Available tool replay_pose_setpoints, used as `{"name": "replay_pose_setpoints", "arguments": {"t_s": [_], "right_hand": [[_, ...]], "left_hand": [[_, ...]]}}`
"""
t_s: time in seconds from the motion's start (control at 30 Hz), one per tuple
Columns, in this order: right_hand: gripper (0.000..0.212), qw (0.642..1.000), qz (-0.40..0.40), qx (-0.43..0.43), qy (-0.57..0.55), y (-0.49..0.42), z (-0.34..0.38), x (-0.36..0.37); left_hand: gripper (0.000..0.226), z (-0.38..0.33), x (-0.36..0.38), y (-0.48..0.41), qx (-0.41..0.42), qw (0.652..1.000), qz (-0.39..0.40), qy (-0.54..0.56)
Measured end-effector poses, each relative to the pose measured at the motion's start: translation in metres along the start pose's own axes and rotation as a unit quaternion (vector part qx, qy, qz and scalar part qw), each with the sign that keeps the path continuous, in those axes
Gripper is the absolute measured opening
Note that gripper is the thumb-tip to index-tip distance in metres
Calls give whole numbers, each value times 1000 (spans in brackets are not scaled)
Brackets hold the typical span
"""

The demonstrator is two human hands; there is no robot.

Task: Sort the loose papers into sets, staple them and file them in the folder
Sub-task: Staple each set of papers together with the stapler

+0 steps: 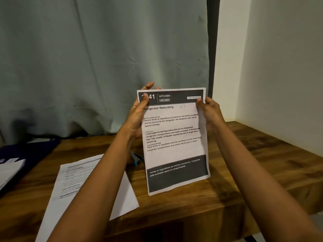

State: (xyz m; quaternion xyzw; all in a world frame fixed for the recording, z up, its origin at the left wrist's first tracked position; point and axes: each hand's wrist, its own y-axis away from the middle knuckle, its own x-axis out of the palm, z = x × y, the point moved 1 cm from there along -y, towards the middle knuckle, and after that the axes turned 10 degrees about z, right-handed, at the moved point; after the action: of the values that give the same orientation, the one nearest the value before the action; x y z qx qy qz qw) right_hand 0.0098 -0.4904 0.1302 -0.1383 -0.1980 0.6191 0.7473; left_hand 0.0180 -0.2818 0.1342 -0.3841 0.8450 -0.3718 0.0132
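The printed sheet [174, 142] is white paper with dark grey bands at head and foot and the heading "Refrigerator Restocking". It is held upright over the wooden table [253, 154], face to the camera, slightly right of the view's centre.

The left hand [137, 117] grips the top left corner. Its thumb presses on the front face and its fingers curl behind, their tips showing above the top edge. The right hand [210, 112] pinches the top right corner likewise, thumb in front, fingers behind the paper.

Positions below are taken from the sheet:
- At 8 o'clock, a blue and black stapler [137, 158] lies on the table, just beside the sheet's left edge.
- Further out at 8 o'clock, flat printed papers [73, 182] lie on the brown grained tabletop, partly covered by the left forearm.
- At 9 o'clock, at the view's left edge, a dark navy item [29, 151], possibly the folder, carries a white paper stack [10, 170].
- A creased grey-green curtain [104, 58] hangs behind the table.
- At 2 o'clock stands a plain white wall [279, 67].
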Motion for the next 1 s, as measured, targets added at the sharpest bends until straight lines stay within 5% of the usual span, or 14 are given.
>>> {"name": "replay_pose_setpoints", "arguments": {"t_s": [0.17,0.47,0.53,0.6,0.7,0.8,1.0], "right_hand": [[23,1000,2,24,-10,-1,-3,4],[23,997,-34,-6,65,-8,-10,10],[32,968,-71,-81,228,-8,-16,11],[44,894,-90,-182,399,-8,-21,16],[41,821,9,-279,498,-5,-27,37],[27,803,105,-295,508,-3,-38,54],[20,814,104,-252,513,-13,-54,49]], "left_hand": [[18,4,-2,-4,15,999,-24,45],[21,5,-2,-12,29,992,-85,91],[22,8,-4,-10,22,991,-103,87],[23,12,-5,-6,10,989,-122,84],[23,22,-4,3,0,986,-144,79],[23,32,-7,12,-8,983,-159,94],[23,45,-28,33,-27,970,-202,135]]}}
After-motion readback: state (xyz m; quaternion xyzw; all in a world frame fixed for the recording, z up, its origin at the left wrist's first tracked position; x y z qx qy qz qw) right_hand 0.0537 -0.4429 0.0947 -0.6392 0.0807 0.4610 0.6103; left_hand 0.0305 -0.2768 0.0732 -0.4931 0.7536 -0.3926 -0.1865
